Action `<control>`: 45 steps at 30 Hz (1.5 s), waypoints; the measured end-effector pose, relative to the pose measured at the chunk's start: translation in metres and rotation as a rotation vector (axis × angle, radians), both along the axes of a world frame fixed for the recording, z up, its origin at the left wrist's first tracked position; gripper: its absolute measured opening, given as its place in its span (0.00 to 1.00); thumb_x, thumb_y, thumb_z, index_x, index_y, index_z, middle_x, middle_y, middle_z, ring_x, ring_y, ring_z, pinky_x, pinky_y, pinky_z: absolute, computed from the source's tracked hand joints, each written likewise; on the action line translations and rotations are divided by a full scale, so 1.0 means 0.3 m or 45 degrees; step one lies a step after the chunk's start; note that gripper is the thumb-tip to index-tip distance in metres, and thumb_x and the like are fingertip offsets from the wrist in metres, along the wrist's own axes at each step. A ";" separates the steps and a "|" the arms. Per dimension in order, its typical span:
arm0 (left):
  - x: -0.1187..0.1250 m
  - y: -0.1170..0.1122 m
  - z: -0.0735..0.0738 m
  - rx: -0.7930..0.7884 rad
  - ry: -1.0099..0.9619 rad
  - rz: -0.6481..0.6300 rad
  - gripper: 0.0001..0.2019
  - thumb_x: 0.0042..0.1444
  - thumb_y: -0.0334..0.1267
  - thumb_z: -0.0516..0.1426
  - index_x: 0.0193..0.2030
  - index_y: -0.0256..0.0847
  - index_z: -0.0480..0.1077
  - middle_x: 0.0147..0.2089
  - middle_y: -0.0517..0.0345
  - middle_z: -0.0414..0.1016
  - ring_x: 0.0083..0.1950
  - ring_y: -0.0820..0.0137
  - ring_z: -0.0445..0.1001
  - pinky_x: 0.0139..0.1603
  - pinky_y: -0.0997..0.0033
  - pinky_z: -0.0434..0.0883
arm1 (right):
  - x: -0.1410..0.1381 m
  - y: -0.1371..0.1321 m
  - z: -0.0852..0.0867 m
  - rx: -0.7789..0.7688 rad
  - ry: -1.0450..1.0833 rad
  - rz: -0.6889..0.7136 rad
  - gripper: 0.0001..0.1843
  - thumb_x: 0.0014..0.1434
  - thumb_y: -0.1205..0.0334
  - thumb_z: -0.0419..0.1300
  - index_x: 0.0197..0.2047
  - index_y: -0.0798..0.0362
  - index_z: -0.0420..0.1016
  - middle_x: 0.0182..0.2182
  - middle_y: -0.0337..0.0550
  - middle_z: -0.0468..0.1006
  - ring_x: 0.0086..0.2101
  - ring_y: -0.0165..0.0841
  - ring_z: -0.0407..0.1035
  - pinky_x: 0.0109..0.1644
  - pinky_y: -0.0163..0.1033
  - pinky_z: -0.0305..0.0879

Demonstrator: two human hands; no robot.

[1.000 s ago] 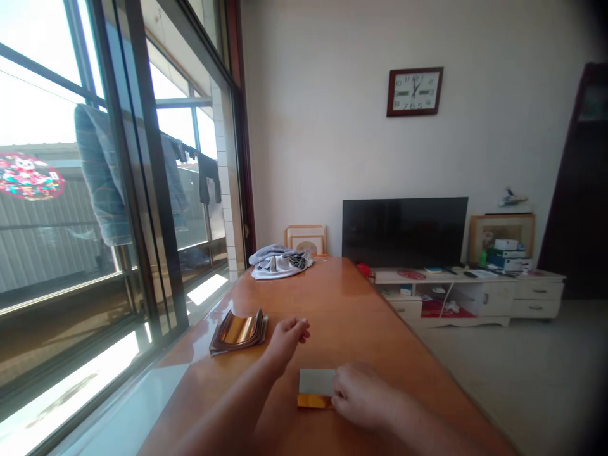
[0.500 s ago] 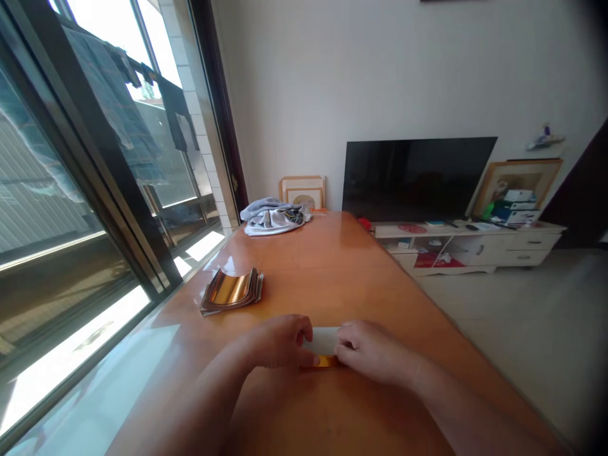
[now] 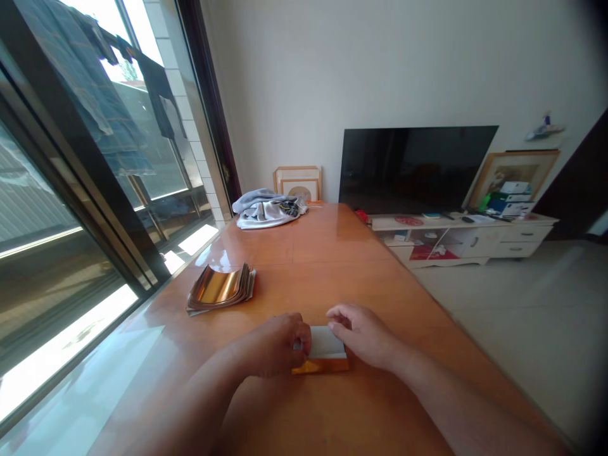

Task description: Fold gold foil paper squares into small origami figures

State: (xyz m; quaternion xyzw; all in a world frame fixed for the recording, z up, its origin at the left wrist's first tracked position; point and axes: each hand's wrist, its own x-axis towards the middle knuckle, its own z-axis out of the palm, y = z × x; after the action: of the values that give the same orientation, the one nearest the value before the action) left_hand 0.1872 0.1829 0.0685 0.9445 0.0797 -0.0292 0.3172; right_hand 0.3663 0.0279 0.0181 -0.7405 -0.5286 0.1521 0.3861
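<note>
A small folded sheet of paper, white on top with a gold strip along its near edge, lies on the orange wooden table. My left hand pinches its left edge with curled fingers. My right hand presses on its right side, fingers bent over the top corner. A curled stack of gold foil sheets lies to the left, beyond my left hand.
A grey-white bundle of cloth lies at the table's far end. Glass sliding doors run along the left. A dark television stands on a low white cabinet at the back right. Pale floor tiles spread to the right.
My left hand came from near the foil stack onto the folded paper's left edge. Both hands now hold the paper. The view has dipped downward and moved closer to the table.
</note>
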 end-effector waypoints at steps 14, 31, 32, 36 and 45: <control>-0.029 -0.040 0.056 0.224 0.106 -0.092 0.18 0.45 0.46 0.67 0.44 0.48 0.75 0.44 0.57 0.73 0.43 0.61 0.70 0.42 0.68 0.63 | -0.008 0.000 0.006 -0.042 -0.045 -0.072 0.13 0.59 0.59 0.60 0.46 0.52 0.77 0.37 0.42 0.80 0.36 0.34 0.71 0.39 0.36 0.64; -0.012 -0.027 0.060 0.180 -0.255 -0.111 0.11 0.55 0.25 0.53 0.35 0.45 0.74 0.49 0.56 0.71 0.54 0.64 0.68 0.58 0.63 0.62 | -0.009 -0.005 0.019 -0.002 0.686 0.079 0.28 0.62 0.46 0.62 0.59 0.54 0.71 0.51 0.49 0.78 0.51 0.40 0.71 0.54 0.44 0.66; -0.008 -0.022 0.057 0.133 -0.285 -0.117 0.11 0.57 0.26 0.53 0.35 0.44 0.74 0.51 0.55 0.71 0.56 0.63 0.67 0.59 0.62 0.62 | -0.015 -0.006 0.019 -0.004 0.725 0.092 0.31 0.62 0.46 0.62 0.62 0.54 0.68 0.51 0.50 0.78 0.51 0.40 0.71 0.54 0.44 0.67; 0.004 -0.009 0.046 -0.054 -0.355 -0.113 0.10 0.61 0.30 0.52 0.35 0.43 0.74 0.55 0.50 0.68 0.61 0.61 0.66 0.62 0.61 0.65 | -0.042 -0.010 0.023 0.009 0.870 0.219 0.33 0.62 0.45 0.62 0.65 0.52 0.64 0.48 0.48 0.77 0.48 0.39 0.71 0.48 0.41 0.67; 0.047 -0.002 -0.028 -0.337 -0.439 0.220 0.12 0.63 0.39 0.52 0.50 0.43 0.74 0.48 0.50 0.75 0.47 0.64 0.73 0.49 0.66 0.70 | -0.061 0.000 -0.013 0.022 0.788 0.109 0.29 0.55 0.65 0.62 0.61 0.53 0.67 0.25 0.31 0.66 0.26 0.28 0.63 0.30 0.34 0.56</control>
State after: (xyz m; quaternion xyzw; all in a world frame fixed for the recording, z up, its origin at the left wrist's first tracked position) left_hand 0.2011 0.1823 0.0601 0.8754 0.1005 0.1496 0.4485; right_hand 0.3480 0.0280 0.0141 -0.6328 -0.4180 0.3818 0.5282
